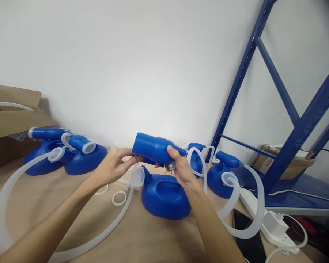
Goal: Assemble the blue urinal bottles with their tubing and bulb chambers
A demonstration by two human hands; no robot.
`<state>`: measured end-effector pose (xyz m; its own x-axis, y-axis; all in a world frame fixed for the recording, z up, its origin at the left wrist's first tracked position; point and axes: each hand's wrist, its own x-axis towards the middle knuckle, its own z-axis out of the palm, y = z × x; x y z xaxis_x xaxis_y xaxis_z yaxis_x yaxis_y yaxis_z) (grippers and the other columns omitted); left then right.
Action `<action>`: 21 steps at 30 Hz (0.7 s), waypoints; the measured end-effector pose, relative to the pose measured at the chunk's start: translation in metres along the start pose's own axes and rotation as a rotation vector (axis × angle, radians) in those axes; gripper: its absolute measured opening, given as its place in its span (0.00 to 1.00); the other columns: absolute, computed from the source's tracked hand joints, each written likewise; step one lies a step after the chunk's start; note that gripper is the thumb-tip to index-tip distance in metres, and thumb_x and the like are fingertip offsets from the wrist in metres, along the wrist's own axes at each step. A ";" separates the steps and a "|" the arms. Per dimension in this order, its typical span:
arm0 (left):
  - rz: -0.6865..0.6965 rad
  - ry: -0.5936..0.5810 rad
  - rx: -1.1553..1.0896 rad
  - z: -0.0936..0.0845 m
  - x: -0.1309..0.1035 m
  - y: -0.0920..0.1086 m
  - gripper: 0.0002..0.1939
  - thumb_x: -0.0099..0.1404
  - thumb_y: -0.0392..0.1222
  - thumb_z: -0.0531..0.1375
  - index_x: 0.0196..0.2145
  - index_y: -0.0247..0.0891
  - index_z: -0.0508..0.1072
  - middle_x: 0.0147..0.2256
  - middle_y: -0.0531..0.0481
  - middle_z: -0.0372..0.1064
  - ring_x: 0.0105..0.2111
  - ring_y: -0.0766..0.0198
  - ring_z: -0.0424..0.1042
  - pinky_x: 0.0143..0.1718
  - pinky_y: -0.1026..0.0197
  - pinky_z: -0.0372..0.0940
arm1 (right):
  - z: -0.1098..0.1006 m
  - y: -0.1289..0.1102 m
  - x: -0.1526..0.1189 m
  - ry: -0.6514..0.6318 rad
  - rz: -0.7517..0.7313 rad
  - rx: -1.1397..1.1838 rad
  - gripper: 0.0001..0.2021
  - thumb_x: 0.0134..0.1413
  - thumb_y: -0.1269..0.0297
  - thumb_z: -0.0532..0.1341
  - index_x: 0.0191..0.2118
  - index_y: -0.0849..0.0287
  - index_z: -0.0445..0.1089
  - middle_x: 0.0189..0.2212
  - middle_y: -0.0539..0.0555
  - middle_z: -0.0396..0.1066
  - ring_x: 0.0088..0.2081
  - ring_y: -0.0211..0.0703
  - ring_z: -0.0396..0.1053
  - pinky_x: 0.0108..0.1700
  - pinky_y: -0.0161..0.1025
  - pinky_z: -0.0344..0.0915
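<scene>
A blue bottle-shaped urinal funnel point(153, 148) is held up in front of me, its wide open end to the left and its narrow end to the right. My right hand point(182, 166) is wrapped round the narrow part, thumb on top. At the wide end, my left hand point(119, 164) grips the lower edge with thumb and fingers, the fingertips partly hidden behind it. Just below stands a blue urinal bottle point(166, 197) with a moulded handle. A translucent cap point(137, 177) sits at its spout, with a clear hose point(106, 232) curving leftward.
Two white rings point(119, 198) lie on the table point(131, 241). More blue bottles point(84, 159) with hoses stand left, beside a cardboard box point(16, 120); others point(219, 180) stand right. A phone point(249, 237), a power strip point(279, 233) and a blue metal rack point(304, 124) are at right.
</scene>
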<state>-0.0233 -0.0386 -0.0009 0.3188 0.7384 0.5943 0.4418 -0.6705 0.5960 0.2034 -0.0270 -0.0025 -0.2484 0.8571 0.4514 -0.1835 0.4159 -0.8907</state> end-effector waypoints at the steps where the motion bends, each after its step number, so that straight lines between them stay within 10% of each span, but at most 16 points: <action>1: 0.012 0.002 0.006 -0.001 0.000 -0.001 0.19 0.70 0.54 0.58 0.37 0.39 0.84 0.37 0.45 0.83 0.39 0.51 0.80 0.35 0.59 0.71 | 0.000 -0.001 0.000 -0.004 0.009 0.002 0.25 0.56 0.41 0.65 0.49 0.58 0.74 0.28 0.52 0.76 0.24 0.42 0.75 0.21 0.33 0.59; 6: -0.040 0.012 0.017 -0.008 0.001 -0.003 0.20 0.70 0.55 0.56 0.35 0.38 0.81 0.36 0.46 0.82 0.38 0.53 0.79 0.37 0.59 0.70 | 0.000 -0.006 -0.001 -0.020 -0.005 0.010 0.27 0.56 0.39 0.64 0.50 0.58 0.74 0.32 0.54 0.77 0.24 0.40 0.74 0.20 0.33 0.59; 14: -0.271 -0.405 0.293 -0.043 0.007 -0.042 0.16 0.65 0.51 0.56 0.33 0.40 0.80 0.34 0.48 0.81 0.35 0.53 0.78 0.37 0.58 0.68 | 0.005 -0.017 -0.009 -0.035 -0.173 -0.506 0.27 0.49 0.48 0.73 0.54 0.50 0.74 0.45 0.51 0.77 0.41 0.44 0.75 0.41 0.38 0.71; 21: -0.274 -0.472 0.256 -0.039 0.003 -0.046 0.17 0.63 0.56 0.60 0.39 0.43 0.80 0.39 0.45 0.81 0.39 0.49 0.79 0.39 0.56 0.69 | 0.009 -0.012 -0.009 -0.101 -0.149 -0.805 0.30 0.50 0.41 0.71 0.56 0.48 0.74 0.43 0.51 0.79 0.42 0.48 0.76 0.45 0.44 0.70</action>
<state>-0.0751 -0.0088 -0.0057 0.4767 0.8735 0.0986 0.7299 -0.4559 0.5094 0.1990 -0.0426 0.0046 -0.3668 0.7600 0.5365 0.5072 0.6468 -0.5695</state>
